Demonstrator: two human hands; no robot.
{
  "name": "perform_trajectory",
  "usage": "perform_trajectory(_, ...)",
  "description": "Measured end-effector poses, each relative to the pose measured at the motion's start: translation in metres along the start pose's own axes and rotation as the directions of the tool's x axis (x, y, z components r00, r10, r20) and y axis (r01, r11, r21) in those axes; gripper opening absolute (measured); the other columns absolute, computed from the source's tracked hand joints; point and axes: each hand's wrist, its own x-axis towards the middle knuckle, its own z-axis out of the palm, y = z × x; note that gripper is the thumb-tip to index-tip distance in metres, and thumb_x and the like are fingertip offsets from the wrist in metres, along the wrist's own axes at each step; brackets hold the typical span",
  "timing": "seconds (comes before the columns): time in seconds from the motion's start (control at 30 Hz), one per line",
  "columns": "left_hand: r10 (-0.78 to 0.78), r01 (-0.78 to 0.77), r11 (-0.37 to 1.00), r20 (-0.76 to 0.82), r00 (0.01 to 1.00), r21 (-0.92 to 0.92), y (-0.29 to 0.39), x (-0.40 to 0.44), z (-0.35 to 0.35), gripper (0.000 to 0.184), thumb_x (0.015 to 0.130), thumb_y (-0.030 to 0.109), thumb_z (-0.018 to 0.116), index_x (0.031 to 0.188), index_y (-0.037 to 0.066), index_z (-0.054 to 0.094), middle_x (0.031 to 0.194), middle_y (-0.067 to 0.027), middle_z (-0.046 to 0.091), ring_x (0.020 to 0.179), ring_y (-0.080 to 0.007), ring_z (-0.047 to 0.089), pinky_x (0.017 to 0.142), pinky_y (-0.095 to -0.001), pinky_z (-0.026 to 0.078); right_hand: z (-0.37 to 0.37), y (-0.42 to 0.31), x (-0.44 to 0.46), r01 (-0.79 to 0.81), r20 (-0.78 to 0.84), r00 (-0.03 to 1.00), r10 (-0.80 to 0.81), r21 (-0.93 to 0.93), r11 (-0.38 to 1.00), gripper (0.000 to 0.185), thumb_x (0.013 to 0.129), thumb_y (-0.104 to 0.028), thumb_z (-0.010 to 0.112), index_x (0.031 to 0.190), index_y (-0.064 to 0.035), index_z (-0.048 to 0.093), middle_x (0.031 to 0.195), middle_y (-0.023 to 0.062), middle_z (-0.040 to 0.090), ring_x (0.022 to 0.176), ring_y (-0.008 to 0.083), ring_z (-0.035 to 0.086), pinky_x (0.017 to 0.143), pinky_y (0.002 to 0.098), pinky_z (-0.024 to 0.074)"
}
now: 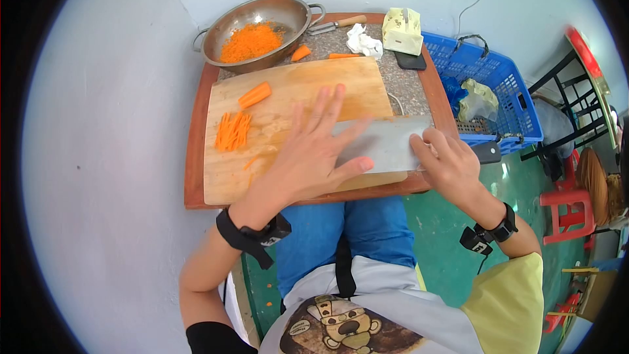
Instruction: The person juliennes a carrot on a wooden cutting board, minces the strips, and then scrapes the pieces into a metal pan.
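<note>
My right hand (449,165) grips a cleaver (386,145) near the back of its blade; the dark handle sticks out behind the fingers. The broad blade lies over the right part of the wooden cutting board (354,78). Fingers spread, my left hand (311,151) is over the board beside the blade, slightly blurred, and whether it touches the steel I cannot tell. To its left are a pile of carrot strips (232,132) and a piece of carrot (255,94). A few loose strips lie by my left wrist.
Behind the board stand a metal pan (268,10) with shredded carrot (252,42), a wood-handled tool (337,24), crumpled tissue (364,42), a tissue pack (402,31) and a phone (411,60). A blue basket (508,72) and red stool (567,206) are at right.
</note>
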Motion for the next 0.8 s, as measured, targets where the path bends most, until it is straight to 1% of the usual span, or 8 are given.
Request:
perform_trajectory(0.1, 0.111, -0.111, 0.994, 0.076, 0.991, 0.001, -0.002, 0.011, 0.001, 0.067, 0.087, 0.066, 0.033, 0.140, 0.026, 0.038, 0.150, -0.0222, 0.011, 0.139, -0.0379, 0.007, 0.109, -0.0563, 0.007, 0.003, -0.006, 0.009, 0.043, -0.034, 0.998, -0.044, -0.018, 0.999, 0.030, 0.068, -0.015, 0.057, 0.096, -0.0055, 0.058, 0.086, 0.0015, 0.050, 0.057, 0.0119, 0.049, 0.049, 0.0250, 0.0401)
perform_trajectory(0.23, 0.159, -0.153, 0.987, 0.128, 0.979, -0.057, -0.011, 0.020, 0.004, 0.068, 0.087, 0.067, 0.029, 0.140, 0.026, 0.036, 0.150, -0.0216, 0.010, 0.140, -0.0371, 0.006, 0.110, -0.0546, 0.005, 0.003, -0.012, 0.018, 0.058, -0.066, 0.996, -0.059, -0.009, 0.998, 0.027, 0.068, -0.015, 0.057, 0.094, -0.0056, 0.058, 0.084, 0.0012, 0.049, 0.055, 0.0113, 0.048, 0.047, 0.0248, 0.0384)
perform_trajectory(0.33, 0.141, -0.132, 0.990, 0.201, 0.969, -0.058, -0.020, 0.023, 0.003, 0.069, 0.087, 0.067, 0.029, 0.143, 0.028, 0.029, 0.151, -0.0209, 0.004, 0.140, -0.0384, 0.004, 0.110, -0.0540, 0.003, 0.003, -0.014, 0.020, 0.061, -0.070, 0.996, -0.061, 0.002, 0.998, 0.025, 0.068, -0.015, 0.057, 0.092, -0.0053, 0.057, 0.082, 0.0012, 0.048, 0.054, 0.0112, 0.047, 0.047, 0.0248, 0.0374)
perform_trajectory(0.4, 0.017, -0.016, 1.000, 0.236, 0.972, -0.008, -0.027, 0.022, 0.007, 0.069, 0.088, 0.066, 0.027, 0.144, 0.026, 0.027, 0.151, -0.0206, 0.003, 0.140, -0.0376, 0.001, 0.110, -0.0530, 0.002, 0.005, -0.015, 0.020, 0.077, -0.041, 0.996, -0.077, 0.000, 0.997, 0.024, 0.069, -0.015, 0.056, 0.091, -0.0055, 0.057, 0.082, 0.0012, 0.048, 0.054, 0.0111, 0.046, 0.047, 0.0245, 0.0370)
perform_trajectory(0.53, -0.091, 0.095, 0.995, 0.216, 0.972, -0.012, -0.033, 0.017, 0.003, 0.068, 0.089, 0.065, 0.027, 0.144, 0.025, 0.028, 0.151, -0.0214, 0.002, 0.140, -0.0374, 0.000, 0.110, -0.0523, 0.002, 0.006, -0.016, 0.020, 0.085, -0.041, 0.996, -0.085, 0.005, 0.996, 0.024, 0.069, -0.015, 0.056, 0.090, -0.0055, 0.057, 0.081, 0.0012, 0.047, 0.054, 0.0112, 0.046, 0.047, 0.0245, 0.0369)
perform_trajectory(0.63, -0.057, 0.065, 0.997, 0.194, 0.979, -0.033, -0.023, 0.019, -0.007, 0.069, 0.090, 0.063, 0.027, 0.145, 0.023, 0.026, 0.151, -0.0225, 0.002, 0.140, -0.0376, 0.001, 0.110, -0.0518, 0.002, 0.007, -0.016, 0.022, 0.093, -0.040, 0.995, -0.093, 0.011, 0.996, 0.023, 0.068, -0.015, 0.056, 0.089, -0.0052, 0.057, 0.080, 0.0012, 0.046, 0.054, 0.0111, 0.046, 0.047, 0.0245, 0.0372)
perform_trajectory(0.7, 0.112, -0.101, 0.993, 0.232, 0.966, -0.061, -0.014, 0.023, -0.008, 0.071, 0.090, 0.064, 0.027, 0.145, 0.019, 0.025, 0.150, -0.0240, 0.004, 0.140, -0.0382, 0.001, 0.110, -0.0524, 0.002, 0.008, -0.017, 0.025, 0.118, -0.036, 0.992, -0.118, 0.008, 0.993, 0.022, 0.068, -0.015, 0.056, 0.088, -0.0052, 0.056, 0.079, 0.0013, 0.045, 0.054, 0.0110, 0.046, 0.047, 0.0244, 0.0374)
perform_trajectory(0.8, 0.075, -0.059, 0.996, 0.248, 0.966, -0.068, -0.015, 0.026, -0.002, 0.070, 0.091, 0.061, 0.026, 0.144, 0.016, 0.027, 0.150, -0.0234, 0.006, 0.140, -0.0373, 0.003, 0.110, -0.0533, 0.004, 0.008, -0.019, 0.028, 0.122, -0.057, 0.991, -0.121, 0.016, 0.992, 0.023, 0.067, -0.015, 0.056, 0.088, -0.0050, 0.056, 0.080, 0.0012, 0.045, 0.053, 0.0107, 0.045, 0.047, 0.0243, 0.0369)
